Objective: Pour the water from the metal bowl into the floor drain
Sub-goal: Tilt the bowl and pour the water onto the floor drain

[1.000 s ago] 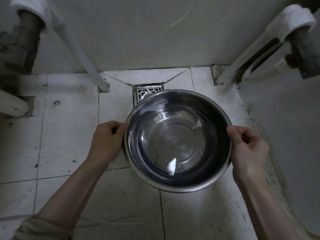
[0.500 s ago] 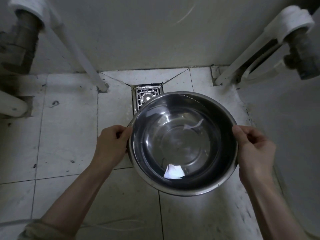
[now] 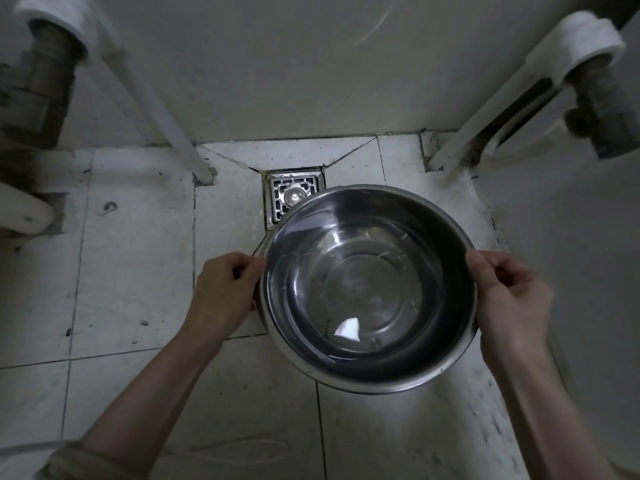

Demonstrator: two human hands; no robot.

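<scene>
Metal bowl (image 3: pixel 367 289): held above the tiled floor (image 3: pixel 138 271) by both hands, mouth facing up, its rim at 11 o'clock overlapping the near corner of the drain
Water: a shallow clear pool inside the bowl, rippled edge showing toward 10 o'clock, a bright glint of light near 6 o'clock on the bottom
Floor drain (image 3: pixel 292 197): square metal grate with a round cap in the middle, set in the floor at 11 o'clock from the bowl, close to the wall (image 3: pixel 277 64); its lower right part is hidden behind the bowl
Left hand (image 3: pixel 225 292): at 9 o'clock on the bowl, grip closed on the rim, thumb over the edge
Right hand (image 3: pixel 512 299): at 3 o'clock on the bowl, grip closed on the rim, fingers curled beneath
Sleeve (image 3: pixel 65 462): rolled up at the left forearm, at 7 o'clock in the view
White pipes: one (image 3: pixel 156 109) slants down to the floor at 10 o'clock from the drain, another (image 3: pixel 485 116) comes down at 2 o'clock from the bowl
Floor: pale tiles, scuffed and spotted, dark grout lines
</scene>
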